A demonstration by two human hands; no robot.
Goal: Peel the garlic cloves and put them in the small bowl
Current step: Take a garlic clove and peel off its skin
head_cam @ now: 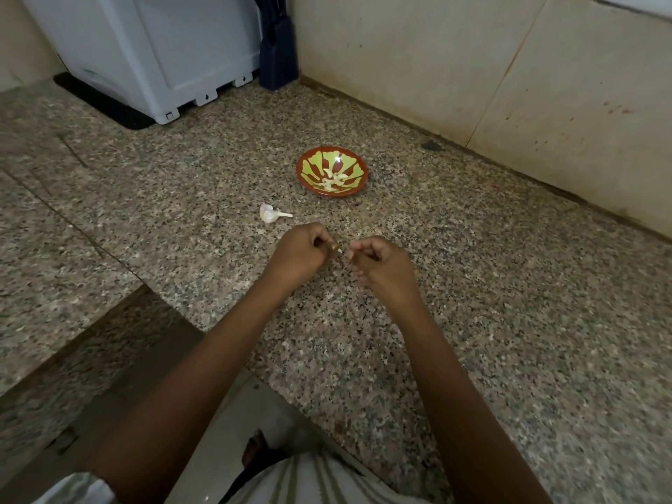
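Bowl [304, 165] far on the desk [472, 285], several peeled cloves [332, 180] inside, bulb [269, 214] just near-left of it, left hand [302, 254] pinching a clove [338, 249], right hand [381, 263] curled beside, grip unclear

We see a speckled granite counter [472, 285] running to a stained tiled wall [418, 60] on the right. Far left, a white appliance [163, 49] stands on a black mat [105, 103], with a dark knife block [278, 56] just beside it. A small dark chip [431, 145] lies near the wall's foot.
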